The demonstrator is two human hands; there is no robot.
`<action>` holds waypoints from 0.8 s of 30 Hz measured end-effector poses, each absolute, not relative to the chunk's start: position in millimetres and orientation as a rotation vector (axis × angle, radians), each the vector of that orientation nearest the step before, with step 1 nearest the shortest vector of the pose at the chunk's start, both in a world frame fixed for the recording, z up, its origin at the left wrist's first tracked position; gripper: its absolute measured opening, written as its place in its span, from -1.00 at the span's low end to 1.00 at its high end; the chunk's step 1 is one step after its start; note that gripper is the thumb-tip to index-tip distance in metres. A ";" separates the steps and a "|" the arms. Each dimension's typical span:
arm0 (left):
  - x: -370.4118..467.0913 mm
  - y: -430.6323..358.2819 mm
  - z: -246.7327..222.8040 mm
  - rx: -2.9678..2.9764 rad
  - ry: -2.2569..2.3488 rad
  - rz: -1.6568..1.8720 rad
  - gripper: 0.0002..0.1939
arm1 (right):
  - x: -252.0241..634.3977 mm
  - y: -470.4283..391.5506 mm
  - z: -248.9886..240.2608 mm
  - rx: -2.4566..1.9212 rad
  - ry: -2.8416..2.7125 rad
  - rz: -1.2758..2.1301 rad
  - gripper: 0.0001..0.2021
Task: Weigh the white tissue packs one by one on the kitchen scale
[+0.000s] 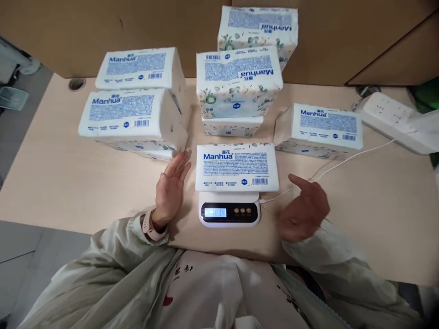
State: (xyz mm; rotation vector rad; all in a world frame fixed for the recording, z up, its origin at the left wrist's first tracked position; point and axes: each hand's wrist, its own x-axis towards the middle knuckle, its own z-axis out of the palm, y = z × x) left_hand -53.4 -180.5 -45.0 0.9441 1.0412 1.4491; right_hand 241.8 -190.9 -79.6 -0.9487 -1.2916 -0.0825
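Observation:
A white Manhua tissue pack [236, 167] lies flat on a small white digital scale [229, 214] whose lit display shows digits. My left hand [170, 189] is open, palm toward the pack, just left of it and not touching it. My right hand [303, 208] hovers open to the right of the scale, fingers loosely curled, holding nothing. A pink watch sits on my left wrist.
Two stacked tissue packs [130, 109] lie at the left, a stack of several packs [238, 82] at the back centre, and one pack [320, 129] at the right. A white power strip [391, 119] and a white cable [346, 161] lie at the right. Brown cardboard panels stand behind the wooden table [68, 173].

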 end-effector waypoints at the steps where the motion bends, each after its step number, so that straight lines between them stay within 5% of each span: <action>1: -52.6 -180.4 -45.5 0.931 1.045 1.458 -0.44 | 238.3 -190.6 -78.4 -0.955 -1.286 -0.074 -0.32; 14: -58.7 -173.7 -53.8 1.100 1.077 1.410 -0.19 | 247.2 -209.4 -78.1 -1.027 -1.331 0.239 -0.41; 24: -57.9 -174.6 -48.6 1.147 1.011 1.402 -0.20 | 242.5 -214.4 -64.4 -1.172 -1.354 0.364 -0.36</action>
